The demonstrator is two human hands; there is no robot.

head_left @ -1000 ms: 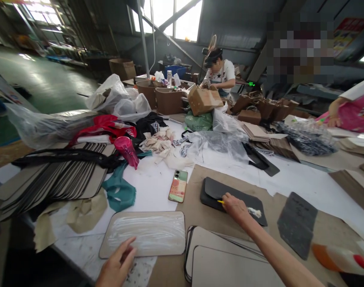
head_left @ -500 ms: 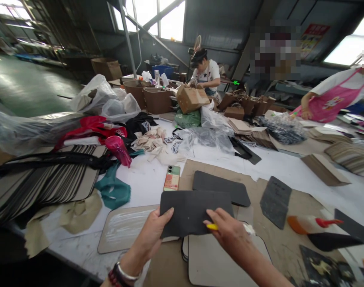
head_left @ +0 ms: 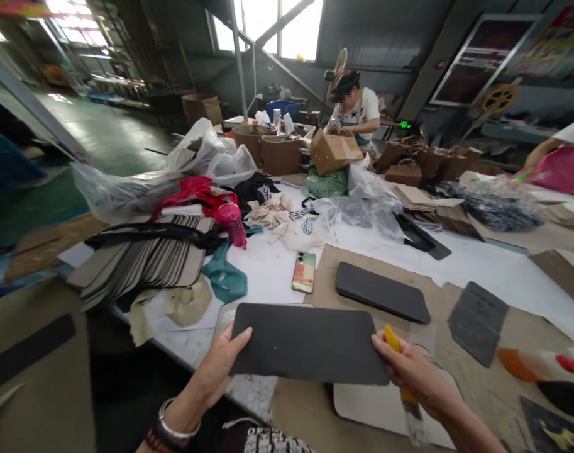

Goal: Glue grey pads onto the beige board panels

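Note:
A dark grey rounded panel (head_left: 308, 343) is held up in front of me, nearly level. My left hand (head_left: 225, 355) pinches its left end, thumb on top. At its right end my right hand (head_left: 404, 365) grips the edge and also holds a yellow-handled brush (head_left: 410, 402), bristles pointing down. Beneath lies a pale beige panel (head_left: 371, 409) on brown board (head_left: 305, 412). Another dark panel (head_left: 381, 292) rests on the board beyond, with a phone (head_left: 303, 272) to its left.
Stacked panels (head_left: 145, 258), teal cloth (head_left: 224, 277) and a pink cup (head_left: 233, 223) are at left. A bottle with orange contents (head_left: 522, 365) lies at right. A person (head_left: 357, 113) works behind a cardboard box (head_left: 334, 151); another person's arm shows at far right.
The view has turned left, and the table's contents appear farther right. My right hand has moved to the panel's right end, and more of the panel and brush shows.

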